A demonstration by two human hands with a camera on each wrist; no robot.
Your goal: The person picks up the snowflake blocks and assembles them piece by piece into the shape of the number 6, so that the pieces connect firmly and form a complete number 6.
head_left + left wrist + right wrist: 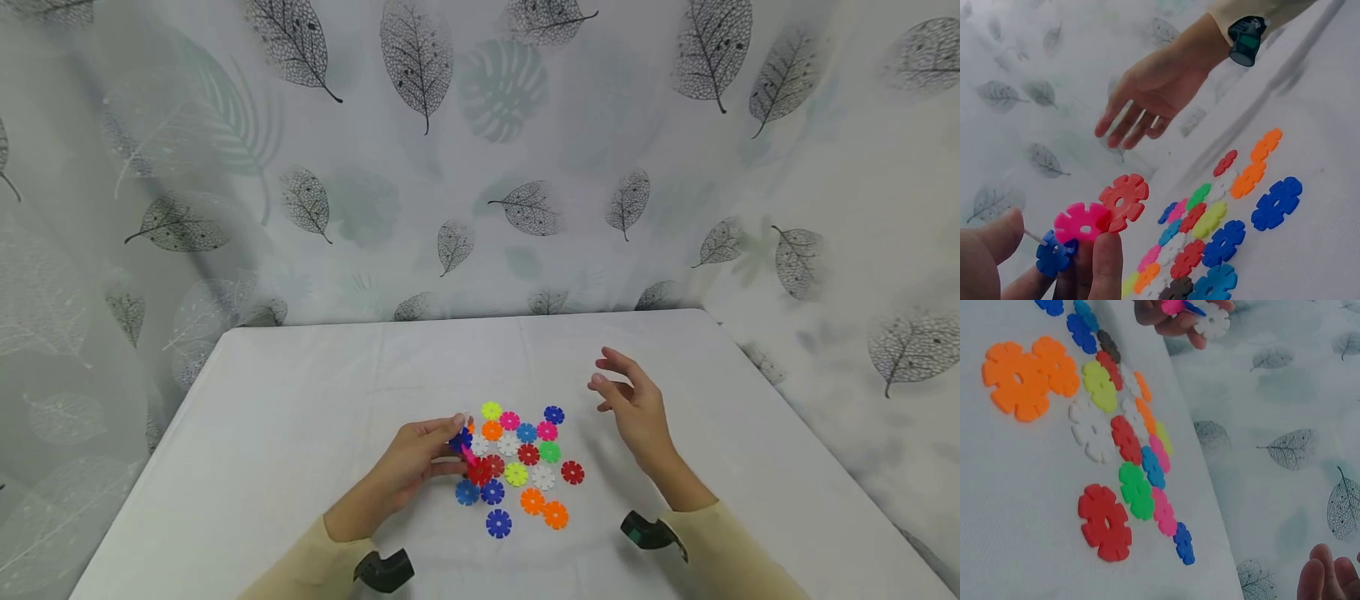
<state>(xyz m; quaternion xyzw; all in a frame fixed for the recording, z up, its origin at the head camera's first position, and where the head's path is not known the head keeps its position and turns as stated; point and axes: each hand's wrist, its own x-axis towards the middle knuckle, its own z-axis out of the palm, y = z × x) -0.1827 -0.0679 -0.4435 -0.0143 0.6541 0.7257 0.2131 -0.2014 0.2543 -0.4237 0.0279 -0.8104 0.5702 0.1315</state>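
Between the thumb and fingers of my left hand (405, 467) is a small joined chain of notched plastic flower discs. It includes a red disc (1127, 201), a pink disc (1075, 220) and a blue disc (1051, 257). A white disc (1212, 322), seen edge-on in the left wrist view, belongs to the same chain. My right hand (637, 412) is raised over the table to the right of the loose discs, its fingers loosely bent and holding nothing. In the right wrist view only some fingertips (1329, 575) of it show at the lower right corner.
Several loose discs lie flat on the white-covered table (285, 417), among them a green disc (550, 452), a red disc (572, 472), an orange disc (556, 515) and a blue disc (498, 523). A leaf-patterned curtain (480, 167) hangs behind and at both sides.
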